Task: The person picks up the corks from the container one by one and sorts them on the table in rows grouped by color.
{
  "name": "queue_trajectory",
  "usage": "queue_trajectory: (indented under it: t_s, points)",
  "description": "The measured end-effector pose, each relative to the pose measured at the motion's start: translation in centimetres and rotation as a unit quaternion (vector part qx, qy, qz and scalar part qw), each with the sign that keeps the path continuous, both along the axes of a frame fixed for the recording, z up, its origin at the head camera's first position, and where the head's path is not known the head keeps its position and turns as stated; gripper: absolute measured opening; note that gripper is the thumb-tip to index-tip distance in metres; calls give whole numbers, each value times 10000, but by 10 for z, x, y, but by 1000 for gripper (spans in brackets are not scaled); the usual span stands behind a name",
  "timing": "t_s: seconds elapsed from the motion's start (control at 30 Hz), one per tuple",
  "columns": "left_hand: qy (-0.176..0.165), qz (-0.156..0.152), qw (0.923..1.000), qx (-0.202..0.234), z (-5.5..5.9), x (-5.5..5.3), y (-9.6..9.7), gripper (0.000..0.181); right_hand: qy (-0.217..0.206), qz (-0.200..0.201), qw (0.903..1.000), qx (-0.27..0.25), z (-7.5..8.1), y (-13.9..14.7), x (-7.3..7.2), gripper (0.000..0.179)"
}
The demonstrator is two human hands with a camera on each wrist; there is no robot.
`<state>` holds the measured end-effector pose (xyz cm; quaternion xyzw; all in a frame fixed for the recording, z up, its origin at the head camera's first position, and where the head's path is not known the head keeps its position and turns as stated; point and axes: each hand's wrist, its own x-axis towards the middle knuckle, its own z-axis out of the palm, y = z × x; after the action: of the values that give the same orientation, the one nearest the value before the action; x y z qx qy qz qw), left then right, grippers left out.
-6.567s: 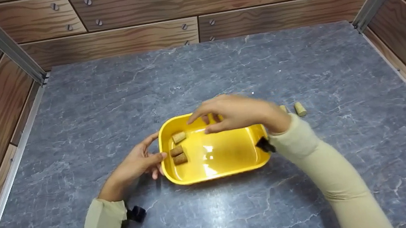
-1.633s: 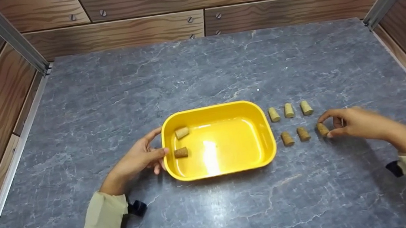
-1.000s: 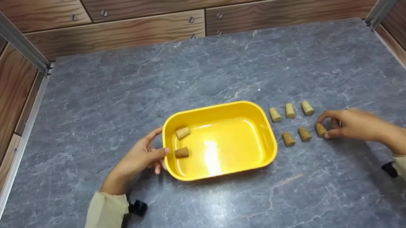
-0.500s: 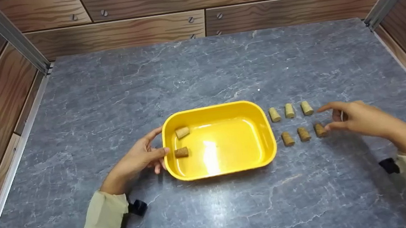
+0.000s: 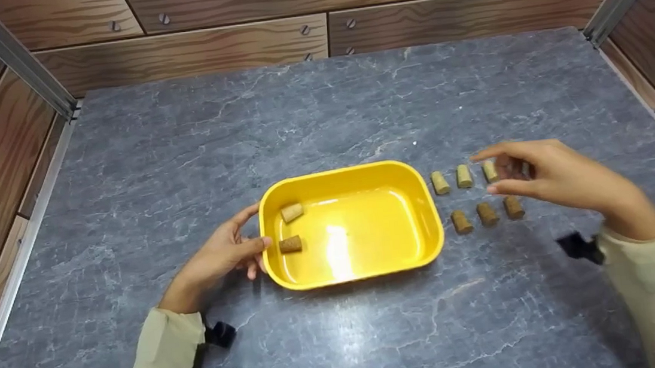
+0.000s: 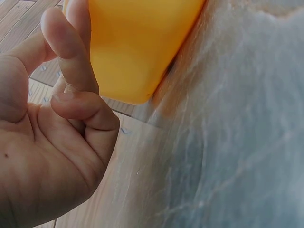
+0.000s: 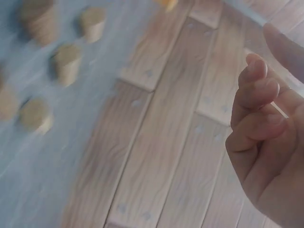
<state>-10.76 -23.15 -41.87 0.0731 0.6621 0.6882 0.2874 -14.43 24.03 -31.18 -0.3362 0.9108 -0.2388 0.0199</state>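
At its left end, my left hand holds a yellow plastic tub, thumb over the rim and fingers against the outer wall. Inside the tub lie a pale cork stopper and a dark brown one. My right hand hovers with thumb and forefinger spread, partly covering the right-hand pale cork. Two more pale corks lie left of it in a row. Below that row, three brown corks form a second row. The right wrist view shows nothing between the right fingers.
Everything lies on a grey marbled tabletop. Wood-patterned panels with metal corner rails close off the back and both sides. A black wrist strap piece sticks out from the right sleeve.
Earlier three corks lay in the tub; one brown cork is gone from it. My right hand placed a brown cork at the lower row's right end, released it, and moved up-left.
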Motion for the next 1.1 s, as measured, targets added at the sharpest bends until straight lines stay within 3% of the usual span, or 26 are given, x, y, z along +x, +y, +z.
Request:
queue_trajectory:
  t_s: [0.53,0.83,1.1]
  points:
    - [-134,157,9997,-109,-3,3,2,77,-104,1352,9890,-598,9,-100,-25,34]
    - [-135,118,9997,-189,0,1,1,77,-345,1910,9808,-188,18,-152,-28,36]
    - [-137,2,9998,-133,2,0,0,78,-741,2604,9612,526,-8,-198,-36,34]
